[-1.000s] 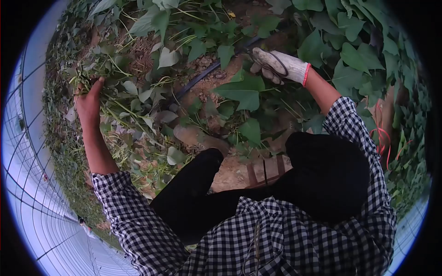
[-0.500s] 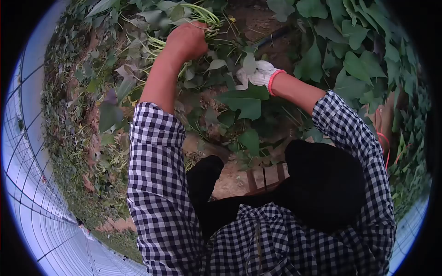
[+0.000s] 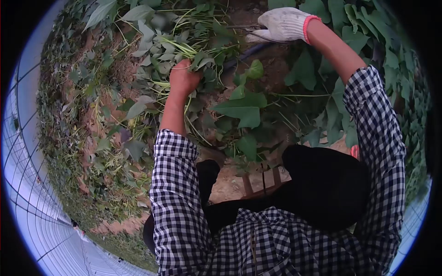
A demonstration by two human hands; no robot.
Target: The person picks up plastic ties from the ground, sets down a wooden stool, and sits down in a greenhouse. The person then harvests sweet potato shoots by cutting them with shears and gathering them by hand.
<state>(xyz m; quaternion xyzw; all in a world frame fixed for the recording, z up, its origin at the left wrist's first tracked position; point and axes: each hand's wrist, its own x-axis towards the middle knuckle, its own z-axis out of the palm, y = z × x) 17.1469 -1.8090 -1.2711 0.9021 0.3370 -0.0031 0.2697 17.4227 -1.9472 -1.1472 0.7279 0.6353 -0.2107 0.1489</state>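
Note:
My bare left hand (image 3: 185,78) is closed around a bundle of green vine stems (image 3: 177,46), left of the upper middle. Leaves hang around its fingers. My right hand (image 3: 284,25), in a white knit glove with a red cuff, is higher up and to the right. A thin dark tool (image 3: 241,26) extends leftward from its fingers toward the vines, and the fingers are closed on it. Its tip is hard to make out among the leaves. Below the glove, a broad green leaf (image 3: 241,109) stands over the soil.
A dark hose (image 3: 251,54) runs along the soil between the hands. Dense leafy plants (image 3: 340,92) stand at the right, and cut-looking vines (image 3: 110,152) lie at the left. A reddish frame (image 3: 262,189) is between my knees. Wire mesh (image 3: 20,133) edges the far left.
My left hand went from the far left to the upper middle, then slightly down, with vines in it. My gloved right hand moved left, then up and right.

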